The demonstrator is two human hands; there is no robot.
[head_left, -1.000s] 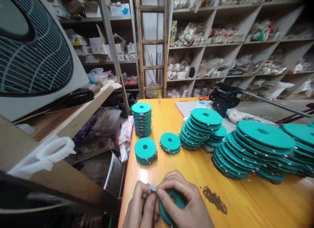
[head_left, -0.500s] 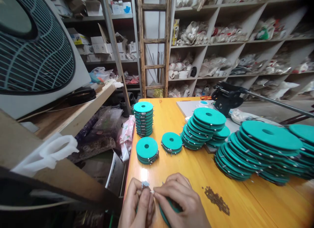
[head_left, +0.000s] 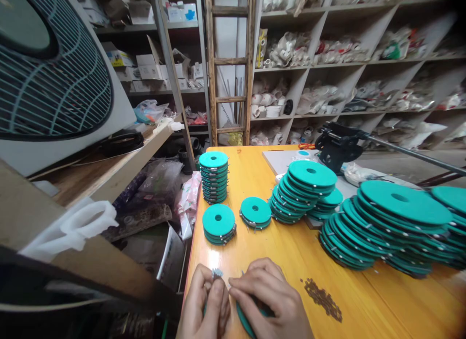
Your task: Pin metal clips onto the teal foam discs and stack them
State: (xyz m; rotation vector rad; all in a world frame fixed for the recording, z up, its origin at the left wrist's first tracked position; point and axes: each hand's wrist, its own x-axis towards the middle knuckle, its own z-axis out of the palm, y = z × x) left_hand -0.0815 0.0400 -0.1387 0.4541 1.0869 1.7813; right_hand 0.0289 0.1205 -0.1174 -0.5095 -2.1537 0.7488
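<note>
My left hand (head_left: pixel 206 300) is closed at the bottom centre, with a bundle of small pale-tipped pieces (head_left: pixel 217 272) pinched between thumb and fingers. Close beside it on the right, my right hand (head_left: pixel 273 297) has thumb and forefinger pressed together; what lies at the fingertips is too small to name. Under the right palm shows part of a green disc (head_left: pixel 245 320), mostly hidden. Right of the hands a pile of small brown bits (head_left: pixel 323 300) lies on the yellow table (head_left: pixel 287 261). Just beyond the hands sit a short stack of green discs (head_left: pixel 219 222) and another green spool (head_left: pixel 255 211).
A tall stack of green discs (head_left: pixel 213 178) stands at the table's back left. Larger disc stacks (head_left: pixel 386 222) fill the right side, before a black metal device (head_left: pixel 338 147). A wooden ladder (head_left: pixel 230 62) and loaded shelves stand behind; a fan (head_left: pixel 65 72) is at left.
The view has shifted very slightly. Both hands keep nearly the same place and grip, with only small finger movements.
</note>
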